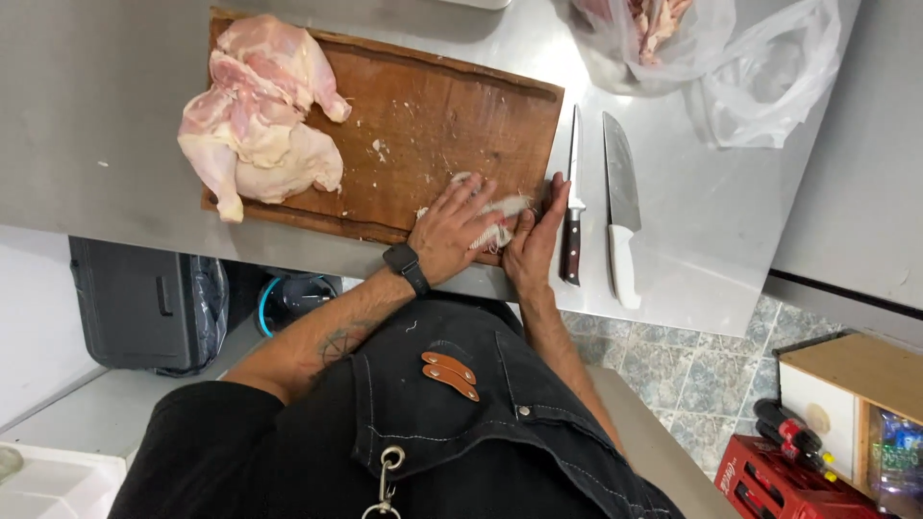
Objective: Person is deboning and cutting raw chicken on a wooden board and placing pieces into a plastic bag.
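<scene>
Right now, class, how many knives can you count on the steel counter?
2. Both lie right of the wooden board: a narrow knife with a dark handle beside its edge, and a broad knife with a white handle further right. None seems hidden.

Steel counter (115, 115) carries wooden cutting board (433, 115), two knives (574, 197) (620, 207), plastic bag (760, 77).

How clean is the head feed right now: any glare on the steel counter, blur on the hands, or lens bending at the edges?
Head view: soft, even light, with a dull sheen on the steel counter but no blown-out glare; the left hand and right hand look slightly soft over the scraps; the cutting board and both knives are sharp; wide-angle lens bends the counter edges.
</scene>
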